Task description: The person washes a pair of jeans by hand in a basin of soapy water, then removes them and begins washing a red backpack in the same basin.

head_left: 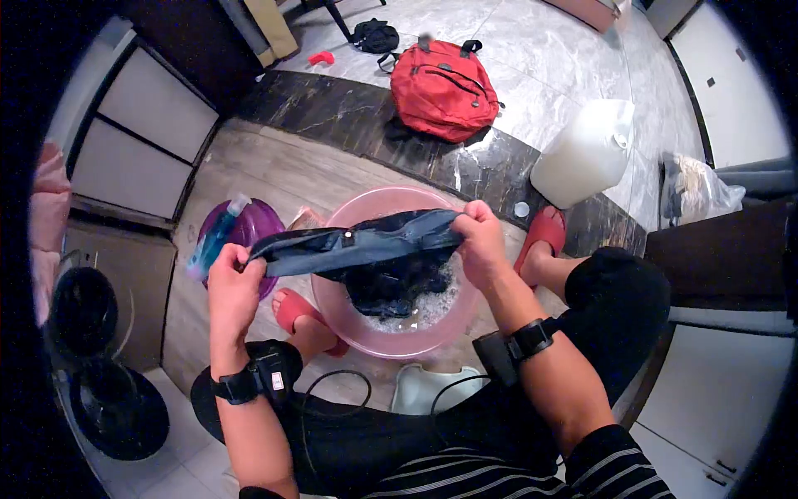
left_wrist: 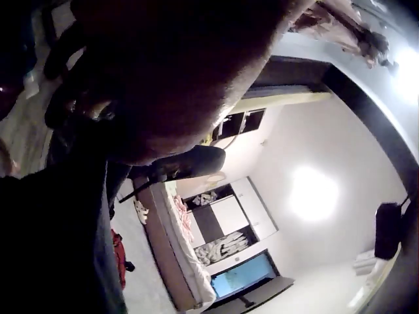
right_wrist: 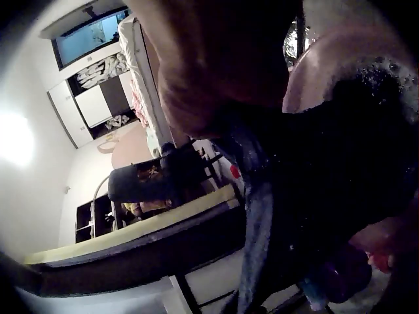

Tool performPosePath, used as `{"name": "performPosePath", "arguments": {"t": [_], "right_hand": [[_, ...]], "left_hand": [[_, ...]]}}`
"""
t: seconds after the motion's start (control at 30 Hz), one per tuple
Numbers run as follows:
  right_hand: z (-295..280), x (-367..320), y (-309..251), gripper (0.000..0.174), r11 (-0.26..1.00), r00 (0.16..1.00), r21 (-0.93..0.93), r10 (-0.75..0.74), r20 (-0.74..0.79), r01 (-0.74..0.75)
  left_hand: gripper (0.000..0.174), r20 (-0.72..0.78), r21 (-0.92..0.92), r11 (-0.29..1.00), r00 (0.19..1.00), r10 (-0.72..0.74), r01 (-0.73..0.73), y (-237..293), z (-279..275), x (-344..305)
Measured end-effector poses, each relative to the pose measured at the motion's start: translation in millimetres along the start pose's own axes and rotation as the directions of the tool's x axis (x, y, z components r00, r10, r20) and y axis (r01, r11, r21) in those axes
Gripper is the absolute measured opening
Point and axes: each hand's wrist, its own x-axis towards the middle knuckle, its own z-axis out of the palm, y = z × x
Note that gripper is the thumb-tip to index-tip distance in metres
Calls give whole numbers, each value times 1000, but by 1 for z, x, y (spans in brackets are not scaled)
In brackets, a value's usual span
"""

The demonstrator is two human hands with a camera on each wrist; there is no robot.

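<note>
A pair of dark blue jeans (head_left: 366, 251) is stretched by its waistband between both hands, button facing up. My left hand (head_left: 235, 291) pinches one end of the band, and my right hand (head_left: 484, 249) grips the other. Below them stands a pink basin (head_left: 391, 344) of soapy water, into which the lower part of the jeans hangs. Foam (head_left: 432, 312) floats at the basin's near right side. In the right wrist view the denim (right_wrist: 258, 222) drapes down from the fingers. The left wrist view is dark around the hand.
At left, a purple basin (head_left: 270, 218) has a blue bottle (head_left: 218, 237) leaning in it. A white jug (head_left: 586, 154) and red backpack (head_left: 440, 91) stand on the dark stone strip ahead. Red slippers (head_left: 544, 237) are on the feet flanking the pink basin. A pale stool (head_left: 428, 387) is between the legs.
</note>
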Motion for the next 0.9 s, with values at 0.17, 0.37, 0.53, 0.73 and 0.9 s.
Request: {"name": "performPosePath", "arguments": {"t": [0.17,0.37,0.53,0.73,0.9], "right_hand": [[-13,0,-12,22,961,975,-200,164,-151,-193],[-20,11,-17,28,987,985,-108,-128,-119,115],[-7,0,-39,28,995,997,71,-69,27,67],[4,-9,-41,22,988,948,-126,-41,315,84],[10,-17,-42,21,958,872,-288,145,468,-5]], "left_hand": [[14,-83,25,986,982,167,-165,-5,10,0],[17,99,102,993,994,45,-55,15,16,-11],[33,499,503,851,854,-144,-151,-5,37,-20],[40,633,551,766,764,-124,-332,-9,76,-27],[49,444,214,881,845,297,-423,-32,125,-10]]}}
